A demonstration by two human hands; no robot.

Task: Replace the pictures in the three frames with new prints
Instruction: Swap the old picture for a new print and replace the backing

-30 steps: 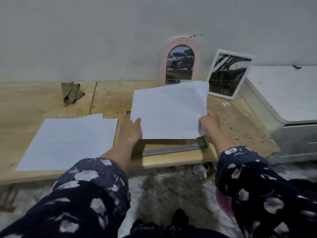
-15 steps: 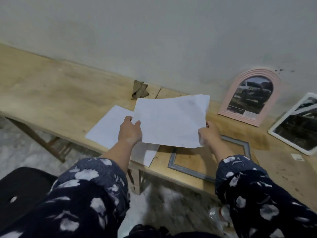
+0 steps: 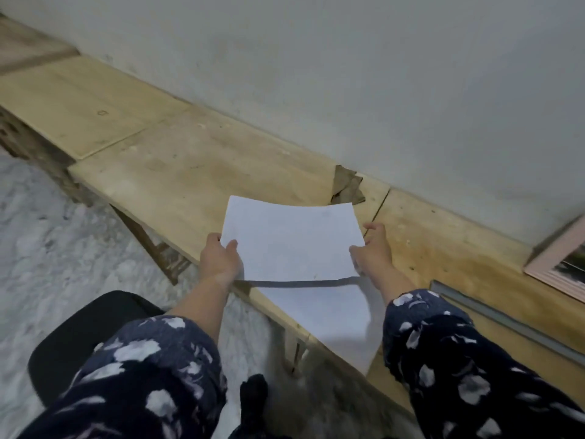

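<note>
Both hands grip one white sheet (image 3: 292,240) by its near corners: the left hand (image 3: 219,259) pinches the near-left corner, thumb on top, and the right hand (image 3: 373,251) curls round the near-right edge. The sheet hangs just above the wooden bench (image 3: 177,166), blank side up, its long axis running left to right, its far edge bowed toward the wall (image 3: 348,74). Below it, more white paper (image 3: 332,318) lies on the bench, overhanging the near edge. A crumpled brown scrap (image 3: 346,185) sits just beyond the sheet. To the right lie a grey frame (image 3: 506,318) and a pink frame (image 3: 557,264).
</note>
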